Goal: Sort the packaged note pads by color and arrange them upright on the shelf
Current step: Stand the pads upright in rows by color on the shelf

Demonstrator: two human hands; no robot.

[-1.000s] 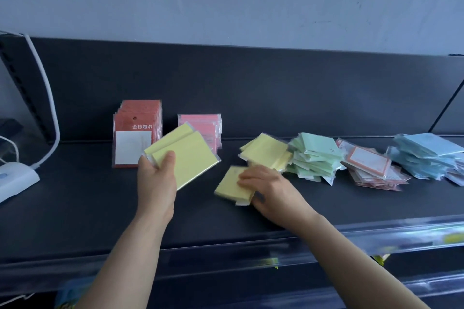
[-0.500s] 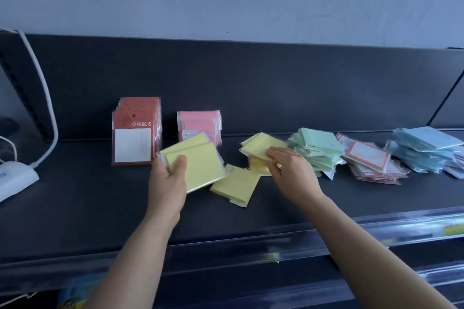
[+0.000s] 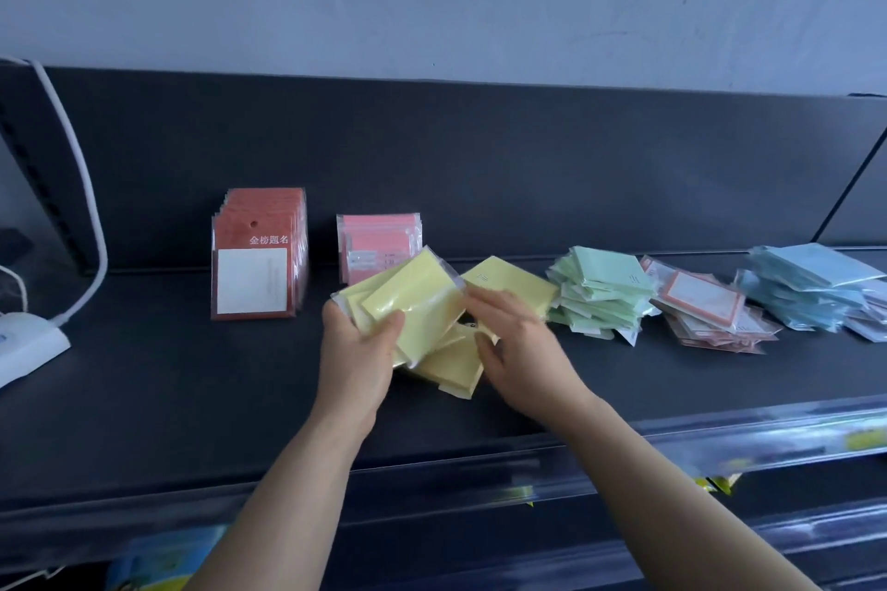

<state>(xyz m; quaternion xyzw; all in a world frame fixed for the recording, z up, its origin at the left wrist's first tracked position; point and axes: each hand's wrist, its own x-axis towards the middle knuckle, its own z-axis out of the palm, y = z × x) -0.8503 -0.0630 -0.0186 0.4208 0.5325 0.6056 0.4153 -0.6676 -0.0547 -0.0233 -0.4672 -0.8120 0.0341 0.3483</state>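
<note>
Right grip (image 3: 518, 341) has come off the back yellow pad (image 3: 509, 283) and swung left to the yellow stack (image 3: 413, 302) in the left grip (image 3: 357, 350). Stack looks thicker and more fanned than 0.5 s ago. Left grip has also drifted right, now over the loose yellow pad (image 3: 451, 370) lying flat on the shelf (image 3: 144, 374).

Left grip: thumb on top, fingers under, pinching the stack, held tilted above the shelf. Right grip: fingers at the stack's right edge, but blurred, can't tell if pinching or just pushing.

Step imo: collecting yellows into one bundle. To do it well:
- square the edges w/ right grip before adding more; the wrap looks slick, so a fanned stack could slide
- pick up the loose pad + the back one next
- stand the bundle upright just right of the pink row (image 3: 379, 240), same way as the red row (image 3: 259, 254)

Green pile (image 3: 600, 293), red-framed pile (image 3: 705, 312) and blue pile (image 3: 811, 288) lie flat, unchanged.
</note>
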